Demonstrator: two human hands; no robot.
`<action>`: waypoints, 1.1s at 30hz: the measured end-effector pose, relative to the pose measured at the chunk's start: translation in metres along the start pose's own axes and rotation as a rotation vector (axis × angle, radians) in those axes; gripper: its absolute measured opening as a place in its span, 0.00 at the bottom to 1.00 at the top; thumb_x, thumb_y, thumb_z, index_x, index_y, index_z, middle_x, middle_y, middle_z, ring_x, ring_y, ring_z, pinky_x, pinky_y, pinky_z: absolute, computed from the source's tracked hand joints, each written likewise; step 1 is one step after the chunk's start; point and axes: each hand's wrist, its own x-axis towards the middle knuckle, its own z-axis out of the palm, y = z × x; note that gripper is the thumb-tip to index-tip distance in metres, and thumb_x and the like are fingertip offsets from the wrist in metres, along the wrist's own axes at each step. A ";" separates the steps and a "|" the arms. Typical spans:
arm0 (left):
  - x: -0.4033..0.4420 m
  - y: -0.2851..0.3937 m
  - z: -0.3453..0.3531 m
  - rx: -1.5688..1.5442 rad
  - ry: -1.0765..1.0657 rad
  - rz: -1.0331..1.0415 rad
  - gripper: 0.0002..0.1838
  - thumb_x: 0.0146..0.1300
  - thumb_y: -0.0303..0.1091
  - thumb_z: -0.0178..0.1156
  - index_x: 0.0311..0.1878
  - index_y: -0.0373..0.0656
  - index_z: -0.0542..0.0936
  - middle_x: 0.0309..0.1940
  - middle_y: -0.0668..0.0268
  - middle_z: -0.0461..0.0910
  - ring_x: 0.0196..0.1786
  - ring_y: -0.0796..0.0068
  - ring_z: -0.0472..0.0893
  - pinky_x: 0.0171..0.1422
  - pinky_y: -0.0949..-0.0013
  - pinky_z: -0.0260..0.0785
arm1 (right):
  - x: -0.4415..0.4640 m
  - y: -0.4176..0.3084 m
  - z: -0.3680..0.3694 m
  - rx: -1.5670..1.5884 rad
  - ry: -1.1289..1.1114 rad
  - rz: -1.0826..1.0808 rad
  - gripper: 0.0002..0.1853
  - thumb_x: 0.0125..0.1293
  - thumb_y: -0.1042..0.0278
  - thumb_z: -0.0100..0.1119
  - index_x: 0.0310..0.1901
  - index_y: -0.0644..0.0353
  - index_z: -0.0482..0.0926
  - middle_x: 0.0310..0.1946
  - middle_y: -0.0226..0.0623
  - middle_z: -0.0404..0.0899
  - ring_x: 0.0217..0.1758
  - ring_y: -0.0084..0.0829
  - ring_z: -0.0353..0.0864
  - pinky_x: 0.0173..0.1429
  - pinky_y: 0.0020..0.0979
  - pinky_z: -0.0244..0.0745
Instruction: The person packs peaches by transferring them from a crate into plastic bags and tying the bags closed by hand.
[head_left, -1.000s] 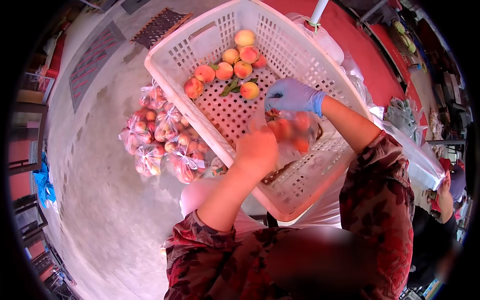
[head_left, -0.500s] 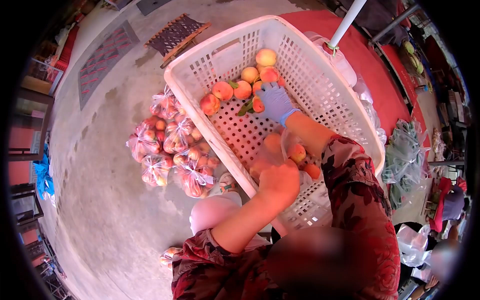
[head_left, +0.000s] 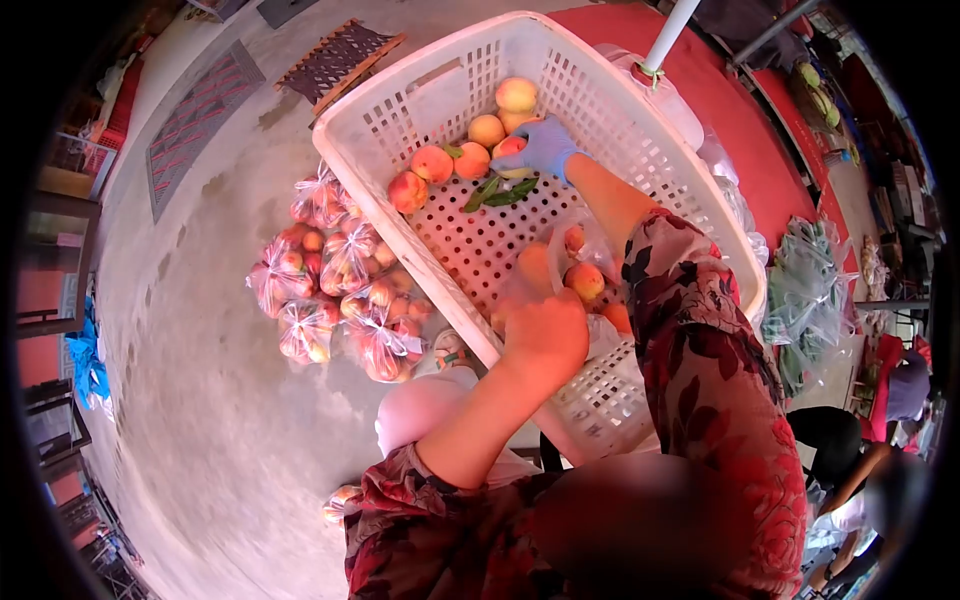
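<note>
A large white plastic crate (head_left: 470, 285) with slotted walls stands in front of me. Inside it, my right hand (head_left: 549, 148), in a blue glove, has its fingers closed round a peach (head_left: 509, 147). Several other peaches (head_left: 431, 163) lie in a row at the crate's far end, with green leaves (head_left: 505, 193) beside them. My bare left hand (head_left: 548, 330) is closed at the near side of the crate, gripping a clear plastic bag (head_left: 597, 245). Peaches (head_left: 584, 281) show in and around this bag; its lower part is hidden by my arm.
Several tied bags of peaches (head_left: 345, 275) sit on the concrete floor left of the crate. A woven stool (head_left: 338, 62) stands beyond them. At the right are a white pole (head_left: 670, 35), plastic bags (head_left: 808, 295) and another person's arm (head_left: 860, 480).
My right hand has moved farther up the crate and now grasps a peach there, uncovering the leaves. My left hand stays at the bag. The whole view has shifted slightly.
</note>
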 end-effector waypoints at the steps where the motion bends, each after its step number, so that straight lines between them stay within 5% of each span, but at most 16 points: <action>1: 0.001 0.000 0.001 0.007 -0.007 -0.026 0.14 0.55 0.35 0.51 0.40 0.33 0.71 0.24 0.50 0.78 0.31 0.50 0.80 0.38 0.53 0.72 | -0.009 0.011 -0.006 0.372 -0.017 0.010 0.38 0.41 0.33 0.63 0.45 0.59 0.78 0.44 0.41 0.76 0.51 0.38 0.73 0.54 0.32 0.68; 4: 0.003 0.000 -0.002 -0.009 -0.035 -0.058 0.15 0.56 0.34 0.50 0.42 0.33 0.71 0.27 0.49 0.78 0.34 0.49 0.79 0.40 0.52 0.71 | -0.049 0.034 -0.049 0.997 -0.191 -0.034 0.35 0.51 0.40 0.60 0.52 0.62 0.72 0.48 0.39 0.74 0.48 0.31 0.75 0.54 0.29 0.69; 7: 0.000 0.007 -0.011 -0.057 -0.035 -0.098 0.16 0.56 0.34 0.49 0.45 0.33 0.70 0.28 0.48 0.78 0.35 0.48 0.78 0.43 0.52 0.70 | -0.111 0.062 -0.092 1.378 -0.545 -0.172 0.40 0.52 0.42 0.62 0.55 0.71 0.66 0.51 0.45 0.72 0.53 0.34 0.72 0.60 0.33 0.66; 12: -0.003 0.011 -0.015 -0.083 0.016 -0.074 0.23 0.56 0.33 0.48 0.55 0.33 0.64 0.31 0.45 0.78 0.37 0.47 0.78 0.45 0.51 0.69 | -0.176 0.059 -0.067 0.973 -0.751 -0.109 0.37 0.53 0.44 0.61 0.53 0.71 0.68 0.50 0.43 0.72 0.52 0.34 0.72 0.59 0.29 0.64; 17: -0.005 0.009 -0.014 -0.117 0.049 -0.103 0.28 0.56 0.32 0.47 0.60 0.35 0.60 0.31 0.45 0.77 0.37 0.47 0.77 0.44 0.51 0.68 | -0.187 0.012 -0.013 0.244 -0.571 -0.155 0.24 0.52 0.52 0.61 0.46 0.61 0.76 0.38 0.41 0.78 0.42 0.30 0.76 0.49 0.30 0.69; 24: -0.001 0.006 -0.008 -0.008 0.004 -0.086 0.23 0.56 0.32 0.47 0.56 0.39 0.65 0.29 0.49 0.78 0.35 0.48 0.78 0.42 0.51 0.69 | -0.155 0.009 -0.041 0.397 -0.123 -0.179 0.20 0.54 0.49 0.57 0.35 0.61 0.80 0.26 0.44 0.78 0.29 0.33 0.77 0.41 0.30 0.72; 30: -0.002 0.006 -0.009 -0.041 0.000 -0.063 0.16 0.56 0.32 0.48 0.49 0.39 0.69 0.28 0.50 0.78 0.34 0.48 0.78 0.41 0.50 0.70 | -0.057 0.029 0.005 0.217 0.088 0.214 0.37 0.47 0.34 0.57 0.55 0.52 0.73 0.49 0.42 0.74 0.54 0.40 0.69 0.56 0.34 0.66; 31: -0.002 0.005 -0.009 -0.042 -0.002 -0.057 0.16 0.56 0.32 0.49 0.48 0.39 0.69 0.28 0.50 0.78 0.34 0.48 0.78 0.41 0.50 0.70 | -0.028 0.037 0.022 0.248 -0.066 0.187 0.47 0.41 0.28 0.56 0.61 0.51 0.66 0.61 0.44 0.62 0.61 0.48 0.60 0.62 0.39 0.61; 33: -0.002 0.006 -0.013 -0.035 -0.031 -0.066 0.15 0.56 0.32 0.49 0.47 0.39 0.69 0.27 0.49 0.78 0.33 0.48 0.79 0.40 0.50 0.70 | -0.007 0.024 0.045 0.206 0.020 0.226 0.46 0.42 0.29 0.57 0.59 0.54 0.67 0.58 0.48 0.66 0.62 0.48 0.61 0.63 0.37 0.60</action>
